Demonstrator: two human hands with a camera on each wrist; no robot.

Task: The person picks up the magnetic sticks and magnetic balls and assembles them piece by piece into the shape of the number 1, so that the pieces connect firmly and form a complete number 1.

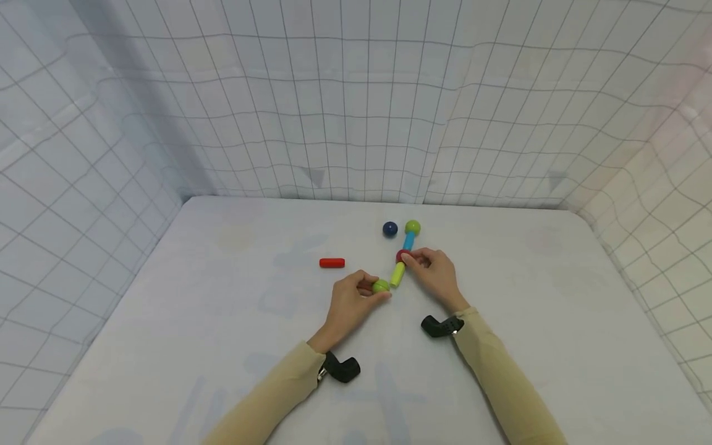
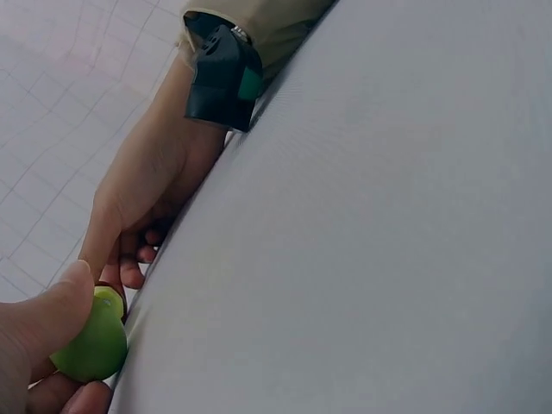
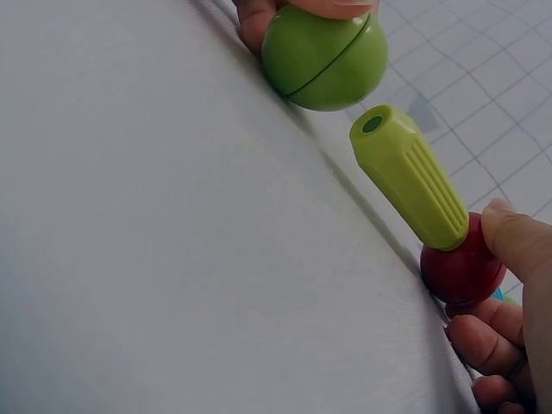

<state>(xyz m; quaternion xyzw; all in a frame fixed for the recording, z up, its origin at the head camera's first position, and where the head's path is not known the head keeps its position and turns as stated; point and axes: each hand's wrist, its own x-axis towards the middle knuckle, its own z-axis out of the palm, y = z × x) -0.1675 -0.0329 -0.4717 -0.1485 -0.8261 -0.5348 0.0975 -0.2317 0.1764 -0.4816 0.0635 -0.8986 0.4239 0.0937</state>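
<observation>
My left hand [image 1: 353, 300] pinches a green ball [image 1: 381, 286] between thumb and fingers, low over the white table. A thin seam runs round this ball [image 3: 326, 60] in the right wrist view. My right hand [image 1: 436, 276] grips a dark red ball [image 3: 464, 259] in the middle of a joined row. From that ball a ribbed yellow-green rod [image 3: 412, 179] points toward the left hand, its end showing a round recess. On the far side a blue rod [image 1: 408, 241] leads to another green ball [image 1: 413, 227]. A small gap separates the held green ball from the yellow-green rod's end.
A red rod [image 1: 332, 263] lies on the white table [image 1: 233, 309], left of the hands. The dark blue ball [image 1: 390, 229] sits beside the far green ball. White netted sheets [image 1: 356, 123] rise behind the table and at both sides. Each wrist carries a black camera.
</observation>
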